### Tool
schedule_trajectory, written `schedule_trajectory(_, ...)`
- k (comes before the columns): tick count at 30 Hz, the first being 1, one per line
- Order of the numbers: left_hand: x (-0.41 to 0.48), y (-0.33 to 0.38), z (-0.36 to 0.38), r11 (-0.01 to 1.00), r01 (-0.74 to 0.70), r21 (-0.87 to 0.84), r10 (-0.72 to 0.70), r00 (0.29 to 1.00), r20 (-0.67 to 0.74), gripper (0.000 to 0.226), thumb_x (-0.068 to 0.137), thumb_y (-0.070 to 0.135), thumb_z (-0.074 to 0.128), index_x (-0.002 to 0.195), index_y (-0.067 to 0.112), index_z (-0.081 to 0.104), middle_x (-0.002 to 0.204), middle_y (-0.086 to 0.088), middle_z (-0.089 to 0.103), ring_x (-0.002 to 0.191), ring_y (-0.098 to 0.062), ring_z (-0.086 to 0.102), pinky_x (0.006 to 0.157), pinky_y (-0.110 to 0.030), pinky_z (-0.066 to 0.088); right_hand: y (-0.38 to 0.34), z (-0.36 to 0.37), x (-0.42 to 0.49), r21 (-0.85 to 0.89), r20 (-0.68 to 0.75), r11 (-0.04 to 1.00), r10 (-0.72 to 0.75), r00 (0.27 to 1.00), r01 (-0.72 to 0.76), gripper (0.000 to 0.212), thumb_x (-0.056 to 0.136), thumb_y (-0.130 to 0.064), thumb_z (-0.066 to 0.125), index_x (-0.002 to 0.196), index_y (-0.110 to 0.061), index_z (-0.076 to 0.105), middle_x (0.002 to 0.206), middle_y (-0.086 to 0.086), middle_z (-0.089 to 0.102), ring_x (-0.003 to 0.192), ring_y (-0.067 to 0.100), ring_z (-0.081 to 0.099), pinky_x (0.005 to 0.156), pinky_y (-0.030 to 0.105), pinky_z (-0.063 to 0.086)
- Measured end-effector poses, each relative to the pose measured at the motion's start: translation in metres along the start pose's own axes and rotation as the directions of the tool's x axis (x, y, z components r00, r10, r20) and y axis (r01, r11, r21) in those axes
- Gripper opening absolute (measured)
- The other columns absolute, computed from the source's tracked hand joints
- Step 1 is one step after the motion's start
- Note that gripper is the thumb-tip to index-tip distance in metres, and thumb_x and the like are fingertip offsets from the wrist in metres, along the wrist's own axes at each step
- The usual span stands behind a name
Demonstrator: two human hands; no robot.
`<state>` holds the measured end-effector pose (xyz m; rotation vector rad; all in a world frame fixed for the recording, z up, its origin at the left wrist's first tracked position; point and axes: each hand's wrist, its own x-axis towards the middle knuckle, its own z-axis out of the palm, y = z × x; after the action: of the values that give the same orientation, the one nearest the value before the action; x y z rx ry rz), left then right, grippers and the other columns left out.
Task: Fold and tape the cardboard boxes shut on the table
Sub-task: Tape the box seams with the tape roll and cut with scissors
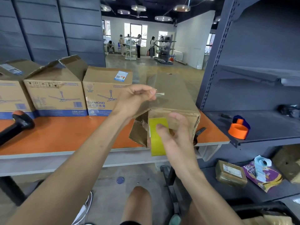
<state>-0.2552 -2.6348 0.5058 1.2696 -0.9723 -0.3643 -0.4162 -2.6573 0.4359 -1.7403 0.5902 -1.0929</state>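
Observation:
A plain brown cardboard box [172, 95] lies on the orange table [65, 135] at its right end, with a side flap [139, 130] hanging open toward me. My left hand [136, 98] is raised over the box and pinches the free end of a clear tape strip [159, 94]. My right hand [175, 137] grips a yellow tape roll [156, 143] against the box's near face. Three printed ceiling-fan boxes stand along the table's back: one at the far left [11, 95], one with raised flaps [55, 93], one closed [103, 90].
A black handheld scanner [17, 125] lies at the table's left. Grey metal shelving [253, 124] stands on the right, holding an orange tape dispenser [238, 127], a small brown parcel [230, 174] and a purple packet [263, 177]. Black scissors [198, 132] show behind the box. People stand far behind.

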Motion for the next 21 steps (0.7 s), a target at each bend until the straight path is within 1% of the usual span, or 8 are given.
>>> schedule_trajectory(2,0.008,-0.001,0.000,1.000,0.001,0.006,-0.001,1.000,0.029,0.023,0.094,-0.003,0.065,0.114,-0.013,0.068,0.083,-0.014,0.069,0.063,-0.007,0.066,0.071,-0.011,0.051,0.002,0.003,-0.003,0.031,0.016,0.999,-0.024,1.000,0.024,0.037,0.100,-0.016,0.061,0.130,-0.028,0.043,0.095,-0.050,0.057,0.082,-0.018,0.063,0.066,0.002,0.046)
schedule_trajectory(3,0.012,-0.002,0.002,1.000,-0.002,0.000,0.001,0.999,0.053,0.023,0.093,-0.004,0.065,0.114,-0.013,0.067,0.081,-0.014,0.069,0.060,-0.007,0.065,0.070,-0.012,0.053,0.001,0.005,-0.004,0.048,0.010,0.998,-0.040,0.999,0.040,0.037,0.100,-0.019,0.060,0.129,-0.032,0.042,0.098,-0.041,0.063,0.080,-0.009,0.068,0.068,0.006,0.050)
schedule_trajectory(5,0.018,-0.007,0.006,1.000,0.007,-0.021,-0.005,0.997,0.078,0.024,0.092,-0.007,0.065,0.115,-0.012,0.067,0.073,-0.011,0.069,0.057,-0.007,0.065,0.067,-0.015,0.055,0.000,0.010,-0.003,0.070,-0.007,0.997,-0.011,1.000,0.011,0.036,0.095,-0.036,0.060,0.124,-0.044,0.041,0.104,-0.009,0.072,0.088,0.021,0.073,0.081,0.037,0.060)
schedule_trajectory(6,0.021,-0.010,0.007,1.000,0.015,-0.022,-0.013,0.997,0.074,0.022,0.091,-0.007,0.066,0.113,-0.009,0.068,0.070,-0.007,0.070,0.058,-0.007,0.066,0.068,-0.017,0.056,0.000,0.013,-0.001,0.074,-0.009,0.997,0.001,1.000,-0.001,0.036,0.091,-0.044,0.060,0.122,-0.047,0.041,0.106,0.001,0.071,0.091,0.032,0.071,0.084,0.050,0.058)
schedule_trajectory(8,0.026,-0.018,0.008,1.000,0.024,-0.002,-0.023,0.998,0.061,0.015,0.092,-0.002,0.068,0.105,0.000,0.073,0.071,-0.006,0.071,0.065,-0.011,0.066,0.077,-0.024,0.056,-0.001,0.017,0.004,0.063,-0.022,0.998,0.004,1.000,-0.003,0.037,0.085,-0.054,0.060,0.118,-0.049,0.043,0.105,0.008,0.069,0.092,0.041,0.067,0.083,0.059,0.055)
schedule_trajectory(13,0.038,-0.034,0.006,0.999,-0.007,0.039,0.005,0.999,0.046,0.010,0.090,0.005,0.074,0.088,0.014,0.077,0.071,0.000,0.074,0.069,-0.010,0.067,0.079,-0.024,0.057,0.003,0.021,0.014,0.060,-0.016,0.998,-0.003,1.000,0.004,0.032,0.082,-0.061,0.060,0.109,-0.049,0.047,0.096,0.012,0.068,0.089,0.044,0.067,0.081,0.061,0.055)
schedule_trajectory(16,0.040,-0.040,0.008,0.998,-0.025,0.066,0.022,0.999,0.045,0.007,0.089,0.008,0.076,0.090,0.014,0.078,0.083,-0.006,0.075,0.082,-0.015,0.067,0.090,-0.036,0.055,0.008,0.021,0.017,0.064,0.001,0.998,0.006,1.000,-0.006,0.030,0.082,-0.061,0.060,0.107,-0.047,0.050,0.098,0.011,0.070,0.091,0.042,0.067,0.084,0.059,0.055)
schedule_trajectory(21,0.039,-0.051,0.006,0.981,-0.060,0.184,0.057,0.998,0.019,0.006,0.088,0.014,0.079,0.089,0.020,0.079,0.084,0.009,0.072,0.080,-0.003,0.067,0.084,-0.024,0.053,0.016,0.024,0.015,0.084,0.012,0.996,0.023,1.000,-0.024,0.031,0.083,-0.059,0.061,0.110,-0.045,0.054,0.102,0.007,0.070,0.093,0.037,0.069,0.085,0.057,0.056)
